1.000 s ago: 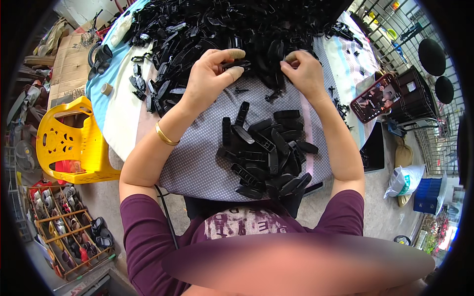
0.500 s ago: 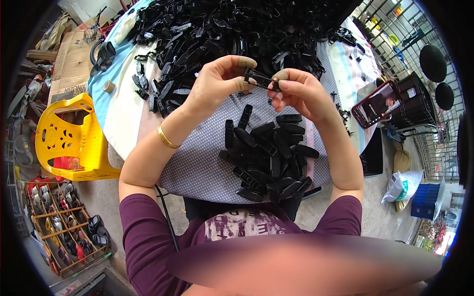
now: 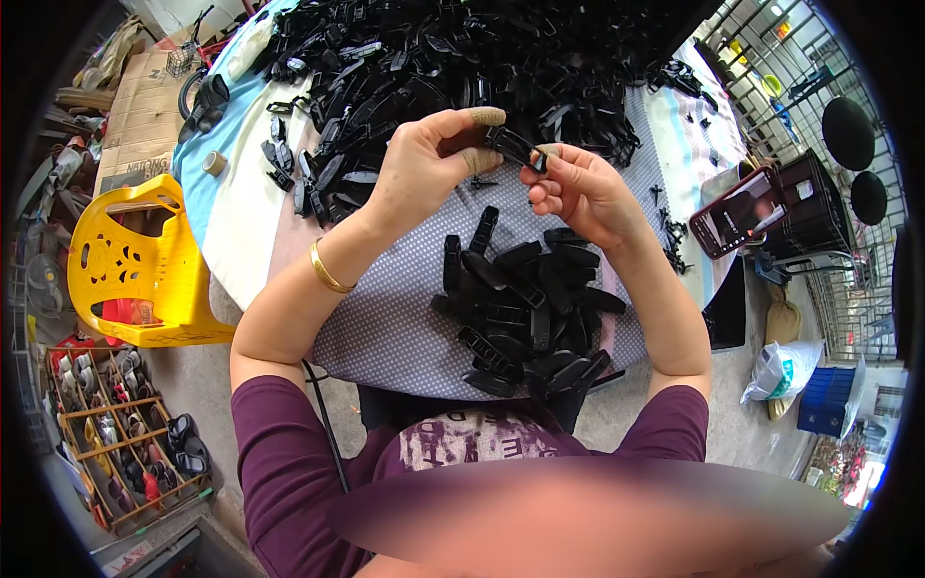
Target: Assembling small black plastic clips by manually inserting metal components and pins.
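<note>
Head view, looking down at a table covered in a dotted cloth (image 3: 385, 328). Both hands are raised above the table, lifted since a second ago, when they worked low at the edge of the far heap. The left hand (image 3: 424, 169) and right hand (image 3: 573, 188) together pinch one small black plastic clip (image 3: 514, 146) between taped fingertips (image 3: 488, 117). A near pile of black clips (image 3: 525, 308) lies below the hands; a large heap of loose black parts (image 3: 453, 58) spreads far across the table. The clip's shape is hard to make out. A phone (image 3: 737, 212) sits right, a yellow stool (image 3: 145, 260) left.
</note>
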Demonstrator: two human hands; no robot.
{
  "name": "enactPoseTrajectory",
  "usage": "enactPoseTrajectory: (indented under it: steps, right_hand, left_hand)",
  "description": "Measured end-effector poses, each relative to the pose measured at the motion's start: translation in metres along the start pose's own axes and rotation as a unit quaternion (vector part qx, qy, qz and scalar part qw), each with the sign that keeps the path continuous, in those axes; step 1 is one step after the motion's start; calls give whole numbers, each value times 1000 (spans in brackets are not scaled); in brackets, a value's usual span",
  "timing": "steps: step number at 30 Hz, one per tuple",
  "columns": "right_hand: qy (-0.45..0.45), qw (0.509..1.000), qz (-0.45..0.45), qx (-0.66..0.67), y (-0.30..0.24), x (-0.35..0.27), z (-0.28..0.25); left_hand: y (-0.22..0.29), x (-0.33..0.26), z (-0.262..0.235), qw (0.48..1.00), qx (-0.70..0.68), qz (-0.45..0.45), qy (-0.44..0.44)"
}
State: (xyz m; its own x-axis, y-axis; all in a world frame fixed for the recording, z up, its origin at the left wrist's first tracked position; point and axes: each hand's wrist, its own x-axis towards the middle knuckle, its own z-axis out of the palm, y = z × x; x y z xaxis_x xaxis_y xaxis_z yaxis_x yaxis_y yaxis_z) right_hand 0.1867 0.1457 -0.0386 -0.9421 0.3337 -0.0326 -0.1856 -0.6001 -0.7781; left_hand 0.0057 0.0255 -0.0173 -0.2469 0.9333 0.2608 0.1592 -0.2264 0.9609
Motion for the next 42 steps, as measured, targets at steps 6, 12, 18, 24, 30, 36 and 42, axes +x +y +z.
enactPoseTrajectory:
  steps: [6,12,18,24,30,36,42]
  right_hand:
    - [12,1000,22,-13,1,0,-1]
    - [49,998,-32,-20,6,1,6]
    - [51,997,-3,-55,6,0,4]
    - [132,874,-190,-428,9,0,23]
    - [81,840,-117,-524,7,-7,29]
    - [85,693,-309,-646,17,-6,33]
    - [100,673,-312,-663,21,-8,34]
  left_hand:
    - [1,0,-1,1000,8,2,-2]
    - [2,0,-4,1000,-13,6,-22]
    - [5,-1,-4,999,19,30,-23]
    - [1,1,-7,996,29,66,-60]
    - [5,-4,2,997,-24,-4,-78]
    - [-3,-4,0,995,-4,37,-89]
    - [-1,-10,11,981,108,145,-64]
